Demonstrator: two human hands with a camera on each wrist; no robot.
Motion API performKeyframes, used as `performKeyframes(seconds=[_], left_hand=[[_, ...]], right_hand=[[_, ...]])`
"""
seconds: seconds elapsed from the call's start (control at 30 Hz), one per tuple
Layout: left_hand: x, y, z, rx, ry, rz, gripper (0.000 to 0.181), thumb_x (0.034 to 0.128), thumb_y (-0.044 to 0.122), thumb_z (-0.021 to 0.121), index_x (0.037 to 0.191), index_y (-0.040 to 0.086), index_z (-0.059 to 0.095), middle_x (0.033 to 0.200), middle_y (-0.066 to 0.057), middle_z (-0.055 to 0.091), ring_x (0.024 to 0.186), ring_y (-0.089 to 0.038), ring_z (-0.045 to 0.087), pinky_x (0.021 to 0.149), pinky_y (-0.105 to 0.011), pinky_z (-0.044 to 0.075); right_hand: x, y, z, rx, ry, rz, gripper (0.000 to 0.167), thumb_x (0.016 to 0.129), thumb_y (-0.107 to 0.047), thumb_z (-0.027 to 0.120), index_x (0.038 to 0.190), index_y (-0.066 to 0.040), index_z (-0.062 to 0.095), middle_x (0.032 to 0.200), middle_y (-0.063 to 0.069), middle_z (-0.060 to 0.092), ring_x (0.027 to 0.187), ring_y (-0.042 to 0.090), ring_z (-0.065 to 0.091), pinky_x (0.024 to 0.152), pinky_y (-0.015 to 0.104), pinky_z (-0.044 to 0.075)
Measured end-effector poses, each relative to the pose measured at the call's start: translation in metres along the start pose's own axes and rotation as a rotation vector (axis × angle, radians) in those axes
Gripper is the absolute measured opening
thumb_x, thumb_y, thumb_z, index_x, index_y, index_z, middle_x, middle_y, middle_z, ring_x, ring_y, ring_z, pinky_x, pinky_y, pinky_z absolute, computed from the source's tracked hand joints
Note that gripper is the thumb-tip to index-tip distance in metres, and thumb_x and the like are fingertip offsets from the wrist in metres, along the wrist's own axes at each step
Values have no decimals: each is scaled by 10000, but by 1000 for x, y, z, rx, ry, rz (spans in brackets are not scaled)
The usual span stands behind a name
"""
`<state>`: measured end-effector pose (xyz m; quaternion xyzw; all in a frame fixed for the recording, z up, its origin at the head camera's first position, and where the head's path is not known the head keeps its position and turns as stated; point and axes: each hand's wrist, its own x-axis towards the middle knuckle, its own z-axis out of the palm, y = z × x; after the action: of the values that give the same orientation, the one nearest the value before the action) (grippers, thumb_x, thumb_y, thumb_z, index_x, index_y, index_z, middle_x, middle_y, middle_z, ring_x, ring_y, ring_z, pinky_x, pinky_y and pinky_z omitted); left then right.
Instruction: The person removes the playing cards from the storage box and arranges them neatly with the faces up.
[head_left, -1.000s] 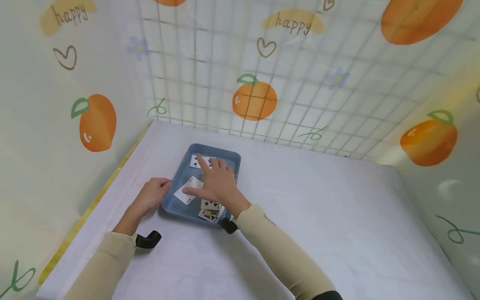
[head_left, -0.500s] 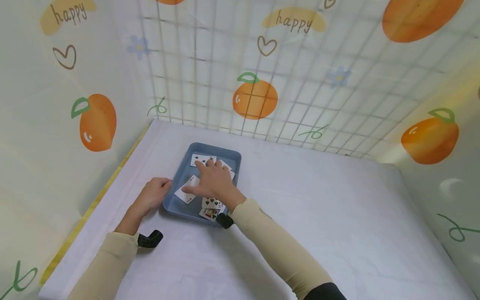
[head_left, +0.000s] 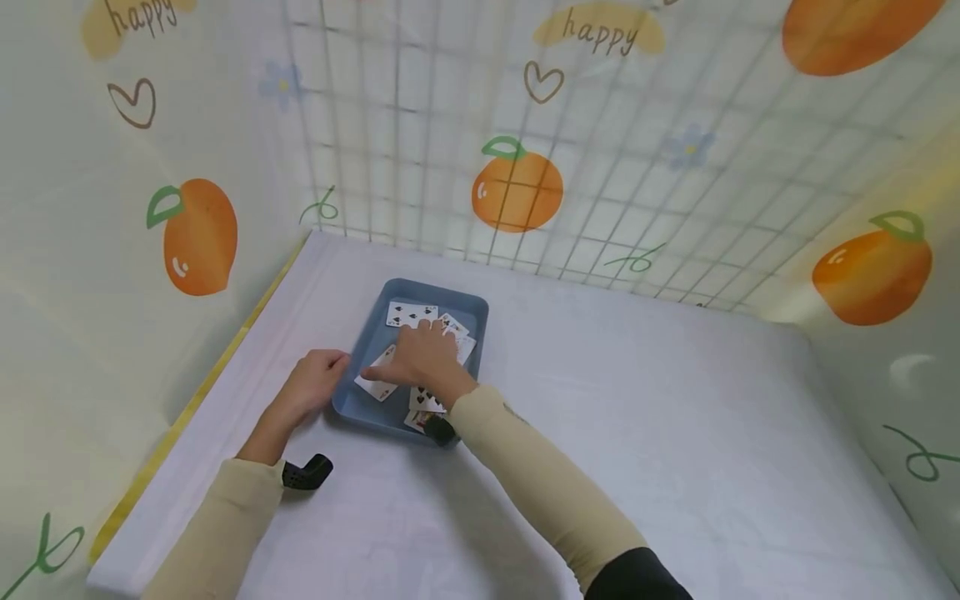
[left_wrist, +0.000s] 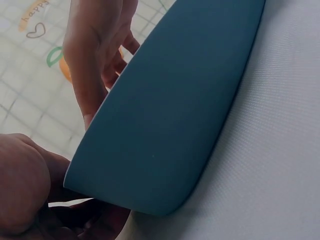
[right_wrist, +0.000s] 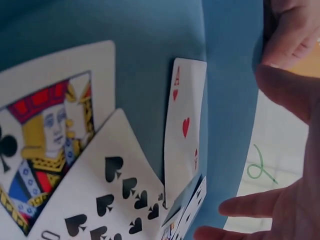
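A person's two bare hands were at a shallow blue tray (head_left: 377,337), which lay on a white-covered table (head_left: 637,433). The left hand (head_left: 311,383) gripped the tray's left rim, thumb above the edge and fingers below it. The right hand (head_left: 418,354) was over the middle of the tray, fingers and thumb spread apart and grasping nothing; whether the fingertips touched a card could not be told.

Playing cards lay face up inside the tray. The ace of hearts (head_left: 375,387) was slanted at the left, by the right thumb. A spade card (head_left: 412,313) lay at the far end, with more cards (head_left: 466,347) partly hidden beside it on the right. At the near end, a ten of spades (right_wrist: 115,180) overlapped a face card of clubs (right_wrist: 55,125).

Both forearms wore beige sleeves (head_left: 555,483). Behind stood a pale sheet printed with oranges (head_left: 517,192).
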<state>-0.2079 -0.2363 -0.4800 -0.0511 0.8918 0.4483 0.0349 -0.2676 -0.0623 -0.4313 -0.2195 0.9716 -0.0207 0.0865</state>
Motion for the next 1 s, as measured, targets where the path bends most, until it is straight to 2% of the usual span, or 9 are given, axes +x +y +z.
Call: performKeyframes(seconds=[0.07,0.2,0.27,0.4,0.53,0.73,1.0], left_hand=[[1,1,-1,5,0,3,340,1051,133,426,1183,-91,645,906,-133,652,793,-235,545,713,-365,473],[0,0,-1,10,-3,5,346,1054,136,425,1191,-98,640,997,-167,682,832,-242,569,756,-399,496],[0,-1,0,10,-1,-1,347,1054,140,428,1198,-93,641,1010,-175,684,831,-245,568,752,-398,495],[-1,-3,0,12,10,4,337,1049,128,439,1198,-97,642,961,-161,679,803,-236,551,716,-372,476],[-1,-3,1,22,25,33,326,1038,108,449,1179,-110,645,895,-150,665,787,-240,547,711,-385,472],[-1,-2,0,24,35,35,328,1036,107,447,1181,-110,645,1035,-211,688,877,-272,595,817,-464,493],[1,-2,0,13,27,29,330,1038,121,449,1172,-102,653,1018,-196,690,879,-270,593,827,-467,491]], right_hand=[[2,-2,-1,-8,1,3,895,723,-835,582,1212,-88,642,1244,146,584,1176,326,498,924,492,460],[7,-6,2,-31,5,-3,843,718,-840,581,1092,-91,680,1165,138,614,1097,302,529,879,463,483],[10,-9,4,-30,3,-4,846,719,-838,582,1092,-85,680,1159,141,613,1080,296,524,891,461,473],[13,-14,6,-38,-19,9,874,721,-834,585,1149,-77,673,1182,148,596,1077,290,505,930,470,441],[13,-18,4,-78,-45,36,889,705,-836,602,1174,-85,681,1184,150,593,1077,288,508,913,473,445],[14,-21,2,-106,-63,49,914,689,-820,641,1220,-76,677,1233,173,590,1141,319,505,956,511,423],[16,-19,6,-120,-54,72,1003,618,-871,645,1225,-73,687,1270,213,588,1157,352,511,945,512,447]])
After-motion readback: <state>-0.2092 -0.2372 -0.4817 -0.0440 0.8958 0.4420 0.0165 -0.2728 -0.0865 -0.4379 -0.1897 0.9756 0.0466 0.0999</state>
